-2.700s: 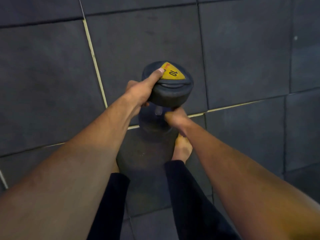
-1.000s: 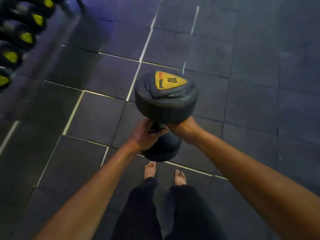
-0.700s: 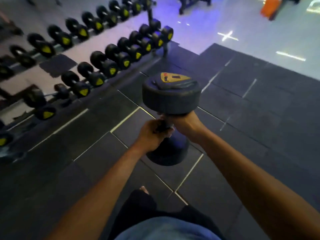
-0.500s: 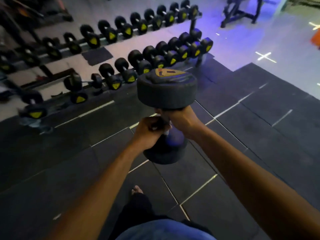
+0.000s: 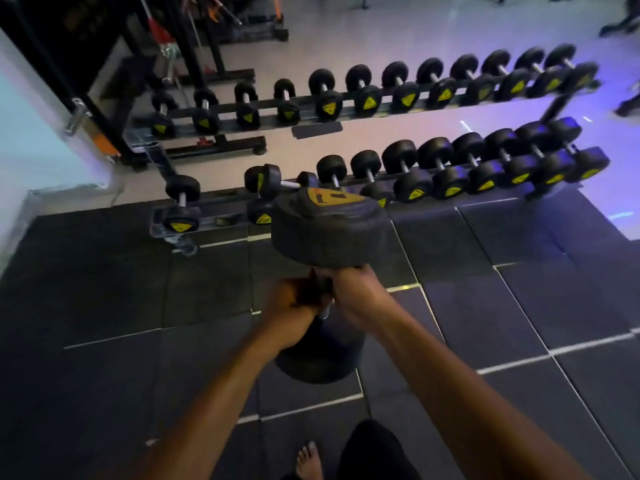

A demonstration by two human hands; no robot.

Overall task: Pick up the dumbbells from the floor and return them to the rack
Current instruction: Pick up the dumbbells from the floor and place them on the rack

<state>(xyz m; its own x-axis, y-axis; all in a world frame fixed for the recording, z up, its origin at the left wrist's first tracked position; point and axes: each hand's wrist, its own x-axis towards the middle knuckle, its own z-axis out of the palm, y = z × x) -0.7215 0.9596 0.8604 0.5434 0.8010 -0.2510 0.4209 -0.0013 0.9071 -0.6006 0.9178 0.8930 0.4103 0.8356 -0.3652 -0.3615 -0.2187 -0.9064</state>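
A big black dumbbell (image 5: 325, 233) with a yellow triangular label hangs upright in front of me, one head up and the other (image 5: 318, 358) below my wrists. My left hand (image 5: 294, 299) and my right hand (image 5: 356, 292) are both wrapped around its handle, which they mostly hide. Ahead stands the lower tier of the dumbbell rack (image 5: 221, 220), with a row of black dumbbells to the right and open slots at its left part, just beyond the held dumbbell. An upper tier (image 5: 381, 105) behind it carries another row.
Dark rubber floor tiles (image 5: 519, 289) with pale seams spread around me. My bare foot (image 5: 308, 460) and a dark trouser leg show at the bottom. A black equipment frame (image 5: 207, 64) stands at the back left beside a pale wall (image 5: 24, 133).
The dumbbell came up off the floor in both hands. My view swung from the floor to the rack, which is now closer and straight ahead.
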